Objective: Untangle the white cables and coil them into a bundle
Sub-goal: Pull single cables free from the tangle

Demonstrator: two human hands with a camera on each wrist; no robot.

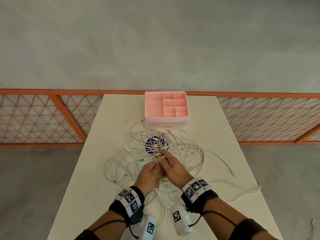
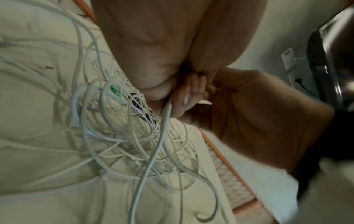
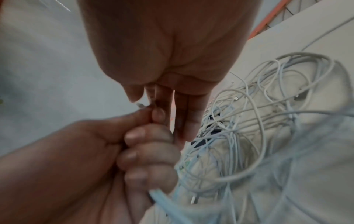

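A loose tangle of white cables (image 1: 166, 153) (image 2: 118, 136) (image 3: 268, 121) sprawls over the middle of the cream table (image 1: 216, 118). Just above its near side my two hands meet. My left hand (image 1: 150, 172) (image 3: 145, 151) has its fingers curled round one white cable (image 2: 166, 115), and its thumb and forefinger pinch the end by the metal connector (image 3: 140, 105). My right hand (image 1: 170, 163) (image 3: 168, 98) lies against it with straight fingers, the thumb tip just above that connector. A green plug (image 1: 142, 160) (image 2: 114, 91) sits in the tangle.
A pink compartment box (image 1: 166, 116) stands at the table's far end, behind the cables. A purple round disc (image 1: 152, 144) lies under the tangle. One cable trails off toward the right table edge (image 1: 225, 163). An orange lattice railing (image 1: 43, 118) runs behind the table.
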